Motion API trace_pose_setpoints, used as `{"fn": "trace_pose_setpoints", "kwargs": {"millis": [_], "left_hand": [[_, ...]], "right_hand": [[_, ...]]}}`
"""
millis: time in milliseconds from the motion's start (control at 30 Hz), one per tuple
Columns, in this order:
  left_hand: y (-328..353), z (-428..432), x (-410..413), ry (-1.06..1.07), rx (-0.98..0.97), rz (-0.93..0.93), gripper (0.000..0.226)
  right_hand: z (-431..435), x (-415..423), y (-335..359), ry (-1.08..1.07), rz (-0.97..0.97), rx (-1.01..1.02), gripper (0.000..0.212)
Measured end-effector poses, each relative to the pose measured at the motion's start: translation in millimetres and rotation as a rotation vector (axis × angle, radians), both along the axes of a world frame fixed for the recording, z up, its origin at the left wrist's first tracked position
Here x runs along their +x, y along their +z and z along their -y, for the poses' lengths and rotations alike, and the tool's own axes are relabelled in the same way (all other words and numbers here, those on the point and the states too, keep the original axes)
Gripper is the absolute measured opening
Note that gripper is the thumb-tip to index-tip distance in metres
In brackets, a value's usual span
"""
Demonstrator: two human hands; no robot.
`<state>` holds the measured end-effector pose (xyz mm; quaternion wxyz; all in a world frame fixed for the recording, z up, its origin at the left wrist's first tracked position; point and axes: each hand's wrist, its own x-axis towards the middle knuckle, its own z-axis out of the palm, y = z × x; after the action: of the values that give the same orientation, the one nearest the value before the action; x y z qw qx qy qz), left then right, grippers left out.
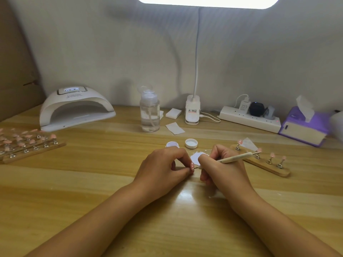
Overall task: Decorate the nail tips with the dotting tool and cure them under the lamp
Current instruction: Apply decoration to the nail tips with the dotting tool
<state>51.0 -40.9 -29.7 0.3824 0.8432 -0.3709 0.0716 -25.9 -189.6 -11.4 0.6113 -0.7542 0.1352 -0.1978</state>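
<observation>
Between pinching left fingers (182, 171) sits the nail tip (248, 165), right fingers (204, 160) gripping dotting tool (235, 158).

Pink, white-dotted nail tip (192, 165) just beside slanted beige dotting tool (234, 158)

The left forearm (96, 214) and right forearm (278, 217), both bare, angle inward until the 2 hands nearly meet. The left hand (163, 167), fingers curled, pinches a nail tip (192, 165) at its fingertips. The right hand (220, 171) grips a dotting tool (235, 158) like a pen, its point at the nail tip.
</observation>
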Motion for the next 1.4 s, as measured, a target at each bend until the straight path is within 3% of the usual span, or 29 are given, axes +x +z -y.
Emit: {"fn": "trace_pose_setpoints", "kwargs": {"millis": [500, 733, 833, 933, 1033, 1133, 1300, 1400], "left_hand": [[0, 0, 0, -0.002, 0.004, 0.001, 0.010], [0, -1, -2, -0.003, 0.006, 0.015, 0.011], [1, -1, -2, 0.004, -0.049, 0.028, 0.009], [3, -1, -5, 0.002, -0.100, 0.046, 0.008], [5, -2, -8, -0.007, -0.144, 0.077, 0.006], [6, -3, -10, -0.008, -0.165, 0.105, 0.009], [7, -4, -12, 0.000, -0.126, 0.109, 0.009], [6, -4, -11, 0.032, -0.066, 0.067, 0.007]], "right_hand": [[0, 0, -1, 0.000, 0.012, 0.015, 0.024], [-3, -13, 10, -0.093, 0.318, 0.159, 0.027], [0, -14, 13, -0.139, 0.369, 0.057, 0.024], [4, -15, 11, -0.052, 0.403, -0.193, 0.008], [7, -18, 2, 0.014, 0.358, -0.456, 0.013], [5, -19, -5, 0.053, 0.302, -0.557, 0.023], [2, -17, -5, 0.035, 0.297, -0.512, 0.011], [1, -18, 0, -0.002, 0.238, -0.213, 0.010]]}}
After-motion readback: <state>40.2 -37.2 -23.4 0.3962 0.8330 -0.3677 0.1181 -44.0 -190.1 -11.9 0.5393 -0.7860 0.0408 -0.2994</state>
